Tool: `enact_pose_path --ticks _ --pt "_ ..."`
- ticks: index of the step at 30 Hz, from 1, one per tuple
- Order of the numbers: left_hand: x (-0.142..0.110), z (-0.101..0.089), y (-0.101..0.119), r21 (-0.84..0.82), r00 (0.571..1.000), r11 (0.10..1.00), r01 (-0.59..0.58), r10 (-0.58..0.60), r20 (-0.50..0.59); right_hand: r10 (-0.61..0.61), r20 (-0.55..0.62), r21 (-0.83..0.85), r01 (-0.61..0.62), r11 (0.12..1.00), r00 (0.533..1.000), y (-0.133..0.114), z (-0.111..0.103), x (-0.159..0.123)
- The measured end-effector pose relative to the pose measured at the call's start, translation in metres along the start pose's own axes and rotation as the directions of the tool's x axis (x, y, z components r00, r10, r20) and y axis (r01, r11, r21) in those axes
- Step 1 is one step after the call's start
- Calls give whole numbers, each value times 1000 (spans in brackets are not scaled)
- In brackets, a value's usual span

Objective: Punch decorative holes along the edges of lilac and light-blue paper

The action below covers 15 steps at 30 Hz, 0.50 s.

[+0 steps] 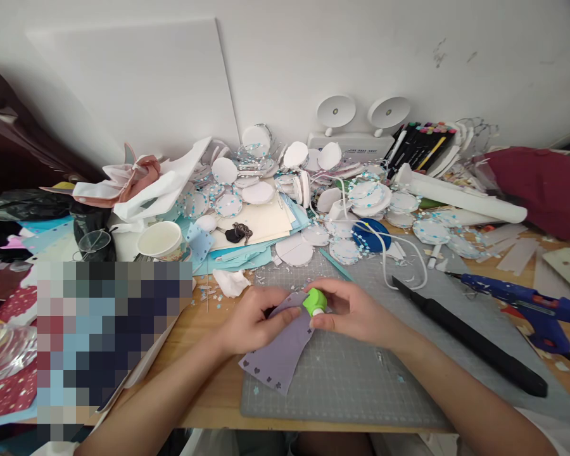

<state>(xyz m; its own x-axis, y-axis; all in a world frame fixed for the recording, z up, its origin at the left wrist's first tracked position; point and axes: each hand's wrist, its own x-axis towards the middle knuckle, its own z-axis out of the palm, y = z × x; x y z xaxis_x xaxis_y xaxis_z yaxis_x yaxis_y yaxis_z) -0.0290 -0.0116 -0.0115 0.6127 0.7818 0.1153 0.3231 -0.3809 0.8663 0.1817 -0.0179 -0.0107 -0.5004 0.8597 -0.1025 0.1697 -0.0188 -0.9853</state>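
Observation:
A strip of lilac paper [280,354] with small punched shapes along its edges lies partly on the grey cutting mat [361,392]. My left hand [249,320] pinches the strip's upper end, fingers closed on it. A small green craft punch [315,302] sits over the paper's edge, and my right hand [356,311] is wrapped around it, thumb against its side.
A long black knife [470,339] lies on the mat to the right, a blue glue gun [527,307] beyond it. Several white paper discs [261,190], a paper cup [161,240], keys [237,233], markers [422,145] and a blue tape reel [370,235] crowd the back.

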Motion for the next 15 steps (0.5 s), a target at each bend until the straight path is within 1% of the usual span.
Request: enact_pose_path --ticks 3,5,8,11,13,15 --pt "0 2 -2 55 999 998 -39 40 -16 -52 -18 -102 50 994 998 -1 1 0" --pt "0 3 -3 69 999 997 -32 33 -12 -68 -54 -168 58 984 996 -2 3 -1" --pt "0 2 -2 92 1000 996 -7 6 6 -85 -83 -209 66 976 993 -3 5 -1" --pt "1 -1 2 124 1000 992 0 -2 9 -126 -70 -235 106 966 990 -5 8 -1" --pt "2 -3 5 171 1000 985 22 -23 7 -157 -53 -244 140 960 986 -7 11 -1" --pt "3 -4 8 225 999 974 36 -43 27 -175 -42 -257 158 953 984 -8 15 -1"
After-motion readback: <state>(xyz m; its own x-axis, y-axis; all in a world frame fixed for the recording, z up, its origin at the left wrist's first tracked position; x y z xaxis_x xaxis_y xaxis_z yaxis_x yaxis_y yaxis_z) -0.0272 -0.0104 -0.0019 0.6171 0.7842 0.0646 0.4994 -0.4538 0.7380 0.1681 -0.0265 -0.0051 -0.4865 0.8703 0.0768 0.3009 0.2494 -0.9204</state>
